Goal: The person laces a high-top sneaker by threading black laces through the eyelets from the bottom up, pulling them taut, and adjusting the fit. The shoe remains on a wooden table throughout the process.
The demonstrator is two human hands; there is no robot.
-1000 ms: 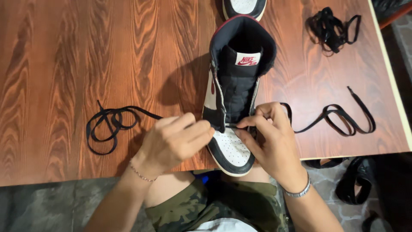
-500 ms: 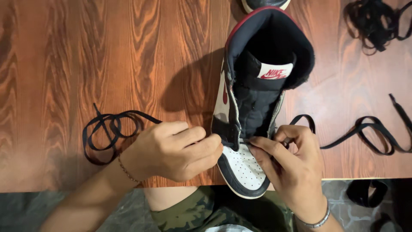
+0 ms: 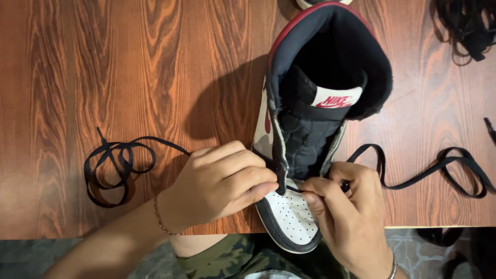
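Lacing is the work in hand: a high-top sneaker (image 3: 310, 134) stands on the wooden table (image 3: 103, 77), its white perforated toe jutting over the near edge and its black collar facing away. A black lace (image 3: 429, 173) runs across the lowest eyelets, one end trailing right in loops, the other (image 3: 116, 168) coiled to the left of the shoe. The left hand (image 3: 219, 186) is curled closed, thumb and fingers pinched on the left eyelet flap where the lace passes. The right hand (image 3: 346, 206) is pinched shut too — fingertips on the lace at the right side of the tongue. To do this well, I judge the lace should lie flat, not twisted, with both ends drawn even and the flap held steady. Another bundle of black laces (image 3: 465, 26) lies at the far right — well apart.
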